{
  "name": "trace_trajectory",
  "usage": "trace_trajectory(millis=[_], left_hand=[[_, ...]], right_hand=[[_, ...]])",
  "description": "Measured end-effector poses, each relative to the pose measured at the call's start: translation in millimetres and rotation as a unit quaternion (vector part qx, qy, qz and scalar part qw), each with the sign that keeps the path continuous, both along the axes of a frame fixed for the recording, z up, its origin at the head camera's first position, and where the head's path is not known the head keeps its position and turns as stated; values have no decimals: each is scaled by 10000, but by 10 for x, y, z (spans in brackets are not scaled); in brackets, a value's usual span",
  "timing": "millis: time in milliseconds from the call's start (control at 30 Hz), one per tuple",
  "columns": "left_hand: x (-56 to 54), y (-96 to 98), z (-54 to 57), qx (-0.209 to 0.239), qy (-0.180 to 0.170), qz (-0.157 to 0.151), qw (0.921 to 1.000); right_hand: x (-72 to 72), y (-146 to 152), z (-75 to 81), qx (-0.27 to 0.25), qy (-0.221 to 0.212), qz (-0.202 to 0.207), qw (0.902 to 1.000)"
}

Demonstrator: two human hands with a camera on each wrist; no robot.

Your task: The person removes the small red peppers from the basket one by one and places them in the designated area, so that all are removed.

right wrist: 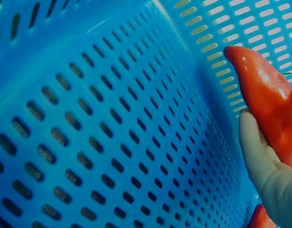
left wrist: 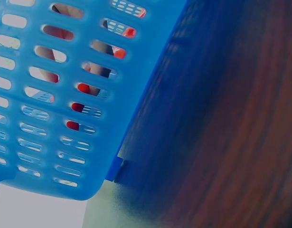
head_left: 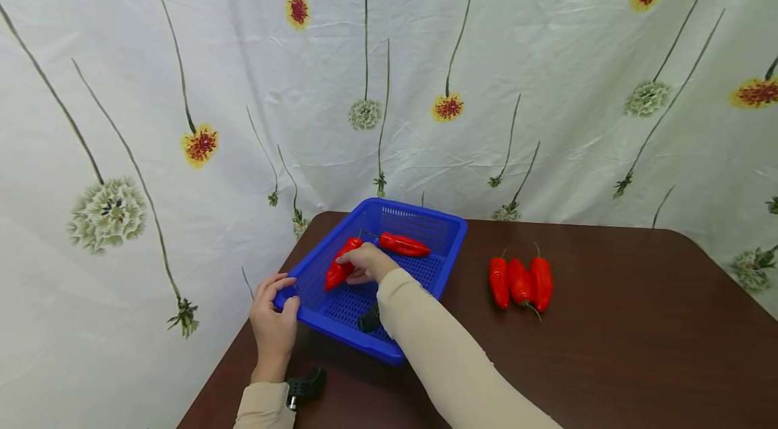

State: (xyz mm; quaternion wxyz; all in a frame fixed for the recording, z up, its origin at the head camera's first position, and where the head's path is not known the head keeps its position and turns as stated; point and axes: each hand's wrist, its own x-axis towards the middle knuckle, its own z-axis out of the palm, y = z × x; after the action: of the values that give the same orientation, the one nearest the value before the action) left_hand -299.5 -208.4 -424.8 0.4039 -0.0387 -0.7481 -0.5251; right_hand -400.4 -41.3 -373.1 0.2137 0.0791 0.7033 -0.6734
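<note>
A blue perforated plastic basket (head_left: 349,338) stands on the table. My left hand (head_left: 273,321) grips its near left corner, thumb and fingers on the rim. Inside the basket my right hand (head_left: 367,263) holds a red pepper (head_left: 336,272) near the left wall. The same pepper (right wrist: 267,95) shows in the right wrist view, with fingers (right wrist: 252,142) along its side. A second red pepper (head_left: 406,245) lies at the basket's far side. Through the slots of the basket wall (left wrist: 96,152), the left wrist view shows bits of red.
Three red peppers (head_left: 521,282) lie side by side on the dark brown table (head_left: 638,321), right of the basket. Behind the table hangs a white cloth (head_left: 547,64) printed with flowers. A black wrist device (head_left: 308,385) sits at my left wrist.
</note>
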Motion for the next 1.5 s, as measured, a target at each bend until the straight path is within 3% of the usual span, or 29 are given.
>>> trace_trajectory(millis=[567,1167,1500], left_hand=[[-4,-49,41,-86,-27,-28,10000],[14,-22,-1,-144,-147,-21,9998],[-7,-27,-20,-193,-153,5,9997]], right_hand=[[-65,18,113,-488,-60,72,9988],[-46,105,189,-931,-123,-71,9956],[-6,58,356,-1275,-26,98,9918]])
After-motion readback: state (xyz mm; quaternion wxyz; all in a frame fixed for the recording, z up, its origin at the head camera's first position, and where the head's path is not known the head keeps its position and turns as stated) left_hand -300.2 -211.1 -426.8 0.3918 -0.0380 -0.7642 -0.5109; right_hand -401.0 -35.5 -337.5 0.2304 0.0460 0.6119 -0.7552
